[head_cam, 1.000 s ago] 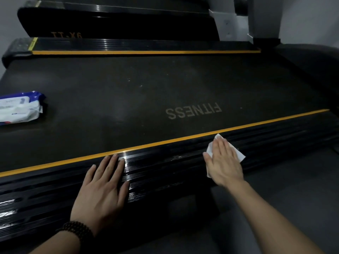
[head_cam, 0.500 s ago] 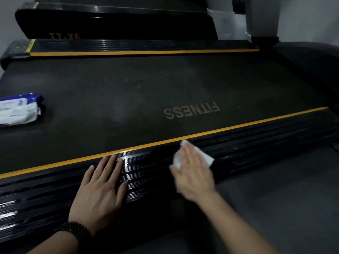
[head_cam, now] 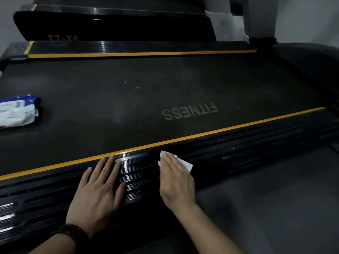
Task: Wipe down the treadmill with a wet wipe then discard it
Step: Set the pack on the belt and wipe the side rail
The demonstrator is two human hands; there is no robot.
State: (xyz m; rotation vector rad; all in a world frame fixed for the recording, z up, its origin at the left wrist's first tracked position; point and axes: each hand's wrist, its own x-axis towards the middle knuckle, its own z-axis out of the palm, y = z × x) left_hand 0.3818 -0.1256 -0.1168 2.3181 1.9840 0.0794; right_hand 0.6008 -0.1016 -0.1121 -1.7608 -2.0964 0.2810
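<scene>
My rig: two bare forearms, no sleeves; left wrist carries a dark beaded bracelet (head_cam: 72, 233), wrapped in several strands.

Treadmill (head_cam: 165, 92): dark belt printed "FITNESS", yellow-edged ribbed black side rails, near rail glossy.
Wet wipe (head_cam: 185, 163): white sheet, flat on the near rail, mostly covered, corners showing at 12 and 3 o'clock.

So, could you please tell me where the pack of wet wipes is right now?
In the head view, the pack of wet wipes lies at the far left edge, on the treadmill belt, well left of the FITNESS lettering and away from both hands.
</scene>
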